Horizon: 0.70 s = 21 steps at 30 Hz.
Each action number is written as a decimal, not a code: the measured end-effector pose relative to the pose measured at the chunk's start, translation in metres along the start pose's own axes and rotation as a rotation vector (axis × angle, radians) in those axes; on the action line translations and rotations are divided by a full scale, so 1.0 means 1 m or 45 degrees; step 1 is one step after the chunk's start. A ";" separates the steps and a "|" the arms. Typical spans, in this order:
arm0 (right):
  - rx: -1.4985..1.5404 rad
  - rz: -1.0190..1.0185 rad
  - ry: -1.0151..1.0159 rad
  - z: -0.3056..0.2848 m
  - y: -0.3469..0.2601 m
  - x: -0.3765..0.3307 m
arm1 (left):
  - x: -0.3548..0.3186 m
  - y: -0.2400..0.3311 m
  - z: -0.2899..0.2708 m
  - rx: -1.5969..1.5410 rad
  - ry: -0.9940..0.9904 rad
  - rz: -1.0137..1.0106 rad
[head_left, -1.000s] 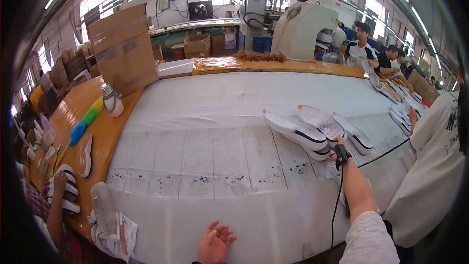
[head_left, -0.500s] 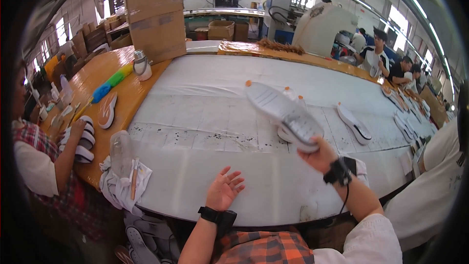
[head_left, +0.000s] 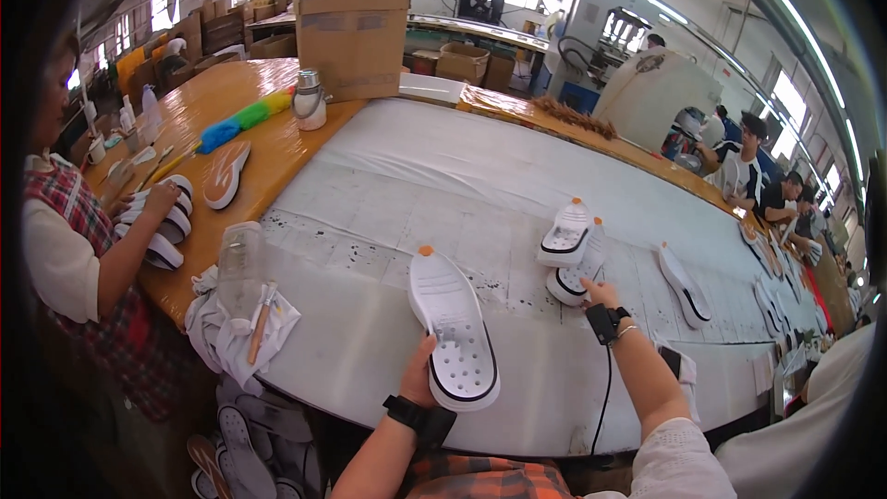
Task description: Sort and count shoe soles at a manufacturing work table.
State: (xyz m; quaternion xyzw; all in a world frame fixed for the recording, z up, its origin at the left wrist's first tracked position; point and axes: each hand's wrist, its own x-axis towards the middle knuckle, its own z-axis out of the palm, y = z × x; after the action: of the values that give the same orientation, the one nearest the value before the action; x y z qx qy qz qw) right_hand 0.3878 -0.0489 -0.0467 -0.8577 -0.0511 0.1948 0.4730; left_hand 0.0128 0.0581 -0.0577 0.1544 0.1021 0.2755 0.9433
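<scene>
Gripping a white shoe sole (head_left: 453, 328) in my left hand (head_left: 423, 379), I rest my right hand's (head_left: 599, 294) open fingers on the soles (head_left: 571, 270) at two o'clock.

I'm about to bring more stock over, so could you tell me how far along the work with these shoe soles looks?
Done, apparently: nothing shows a finished sole. In hand: the left hand holds one white sole, tread up, over the white table. The right hand reaches the two stacked soles. Left: another sole lies farther right, and more lie along the far right edge.
</scene>
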 end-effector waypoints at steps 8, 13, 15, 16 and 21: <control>1.103 0.453 -1.048 0.011 -0.012 -0.083 | -0.003 0.005 0.000 0.026 -0.008 0.004; 1.639 0.826 -1.702 -0.027 0.004 -0.188 | -0.002 0.004 0.009 0.101 -0.103 0.017; 1.479 0.630 -1.653 -0.028 0.030 -0.202 | 0.000 0.002 0.002 0.131 -0.104 0.024; 1.245 0.402 -1.460 -0.028 0.039 -0.207 | 0.002 0.002 0.001 0.161 -0.106 0.030; 1.031 0.185 -1.221 -0.043 0.038 -0.239 | 0.000 0.009 -0.004 0.158 -0.103 0.060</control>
State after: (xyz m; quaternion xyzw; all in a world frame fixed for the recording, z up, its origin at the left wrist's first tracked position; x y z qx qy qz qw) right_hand 0.1813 -0.1683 0.0104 -0.4292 -0.1212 0.5931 0.6703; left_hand 0.0068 0.0662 -0.0584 0.2258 0.0772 0.2842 0.9286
